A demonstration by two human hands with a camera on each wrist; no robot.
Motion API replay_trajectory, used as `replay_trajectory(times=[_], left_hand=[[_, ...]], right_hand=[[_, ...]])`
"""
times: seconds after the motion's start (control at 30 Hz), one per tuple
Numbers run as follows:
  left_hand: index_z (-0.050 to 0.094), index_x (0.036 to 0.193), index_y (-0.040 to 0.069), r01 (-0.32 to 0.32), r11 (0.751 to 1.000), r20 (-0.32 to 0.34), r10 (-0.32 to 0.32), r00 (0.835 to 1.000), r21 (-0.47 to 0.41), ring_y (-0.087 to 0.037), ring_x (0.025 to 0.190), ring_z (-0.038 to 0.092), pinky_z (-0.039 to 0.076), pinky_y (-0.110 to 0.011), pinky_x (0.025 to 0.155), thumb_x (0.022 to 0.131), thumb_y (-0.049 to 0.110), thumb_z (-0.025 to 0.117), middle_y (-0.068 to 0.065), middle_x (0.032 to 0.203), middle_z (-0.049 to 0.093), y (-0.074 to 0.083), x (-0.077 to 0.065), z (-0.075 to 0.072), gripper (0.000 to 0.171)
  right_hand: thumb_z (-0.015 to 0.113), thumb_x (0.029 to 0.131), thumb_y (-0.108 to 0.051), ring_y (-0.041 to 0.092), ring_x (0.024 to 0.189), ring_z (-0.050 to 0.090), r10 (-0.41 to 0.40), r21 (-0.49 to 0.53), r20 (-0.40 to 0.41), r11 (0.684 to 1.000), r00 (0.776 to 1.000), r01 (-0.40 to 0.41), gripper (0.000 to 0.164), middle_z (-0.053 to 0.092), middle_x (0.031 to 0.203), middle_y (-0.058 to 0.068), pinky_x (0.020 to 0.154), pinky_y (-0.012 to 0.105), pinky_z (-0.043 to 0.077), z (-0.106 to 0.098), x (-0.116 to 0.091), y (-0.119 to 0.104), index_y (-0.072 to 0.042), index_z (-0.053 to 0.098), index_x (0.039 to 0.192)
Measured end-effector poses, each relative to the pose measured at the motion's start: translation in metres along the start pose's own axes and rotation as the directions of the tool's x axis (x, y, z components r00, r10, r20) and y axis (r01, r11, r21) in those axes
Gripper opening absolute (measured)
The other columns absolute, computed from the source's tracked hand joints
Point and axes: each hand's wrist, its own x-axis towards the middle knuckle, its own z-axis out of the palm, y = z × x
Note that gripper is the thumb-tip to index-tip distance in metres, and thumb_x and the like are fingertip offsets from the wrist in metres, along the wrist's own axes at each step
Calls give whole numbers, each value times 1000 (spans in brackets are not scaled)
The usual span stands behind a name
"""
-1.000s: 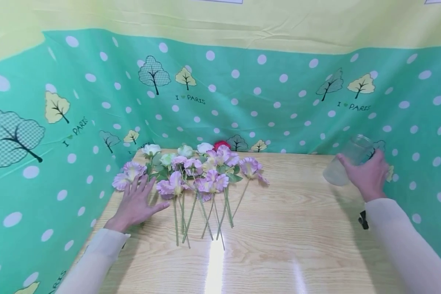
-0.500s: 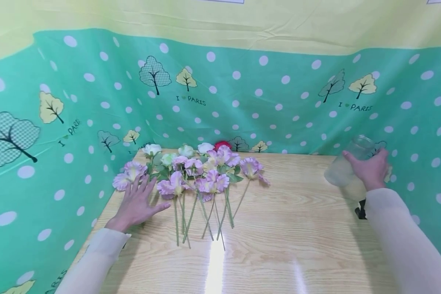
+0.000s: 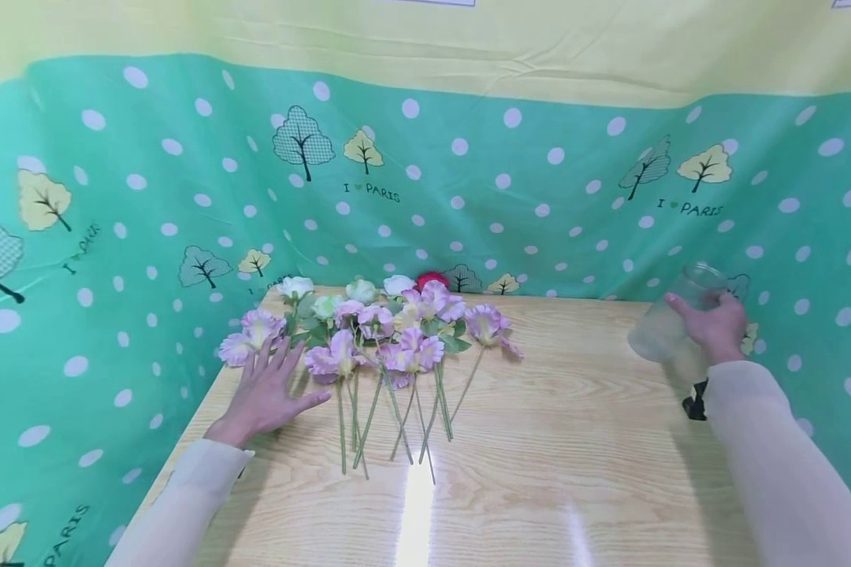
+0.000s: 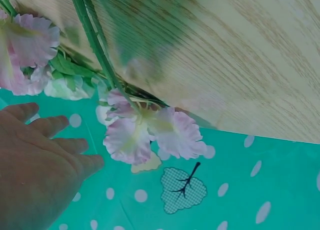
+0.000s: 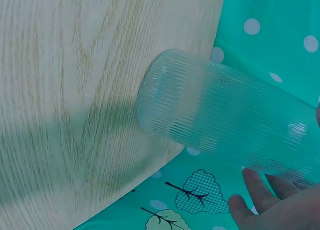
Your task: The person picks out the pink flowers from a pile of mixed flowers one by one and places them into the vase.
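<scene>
My right hand (image 3: 716,327) grips a clear ribbed glass vase (image 3: 663,327) near the table's far right corner. In the right wrist view, the vase (image 5: 200,104) stretches from its base to the fingers (image 5: 262,190) along its side; whether its base touches the table is unclear. On the left, my left hand (image 3: 265,398) is spread with straight fingers beside a pale purple flower (image 3: 251,337), which also shows as a ruffled bloom (image 4: 150,132) in the left wrist view. Several more purple flowers (image 3: 411,350) lie by it, their green stems pointing toward me.
White flowers (image 3: 397,285) and a red flower (image 3: 431,279) lie behind the purple ones at the back edge of the wooden table (image 3: 539,441). A green dotted cloth (image 3: 503,205) hangs around the back and both sides.
My right hand has shifted slightly away from me on the vase, which stays about where it was. The left hand and the flowers have not moved; the left cloth has shifted a little.
</scene>
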Motion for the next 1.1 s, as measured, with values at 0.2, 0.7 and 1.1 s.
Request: replay_trajectory(times=[0.2, 0.7, 1.1], left_hand=[[14, 164, 9, 0, 1000, 4, 0, 1000, -5, -44, 155, -5, -7, -69, 118, 87, 80, 55, -26, 168, 8, 1, 0, 0, 114], [18, 163, 6, -21, 1000, -5, 21, 1000, -13, -46, 154, -8, -13, -66, 118, 88, 76, 58, -29, 166, 13, 3, 0, 2, 110], [18, 164, 8, -18, 1000, -5, 18, 1000, -13, -49, 153, -2, -9, -68, 118, 87, 77, 58, -28, 166, 14, 5, 1, 2, 111]], right_hand=[[58, 88, -74, 53, 144, 28, -7, -15, 15, 1000, 1000, 8, 112, 26, 161, 31, 114, 64, 31, 0, -3, 1, 8, 22, 157], [59, 87, -75, 53, 139, 35, -42, -20, 50, 999, 998, 43, 113, 30, 158, 32, 107, 65, 38, 9, -25, 0, 3, 21, 159], [60, 92, -67, 49, 129, 46, -146, -31, 27, 989, 989, 146, 97, 44, 148, 35, 92, 54, 46, 17, -42, 2, 6, 35, 152]])
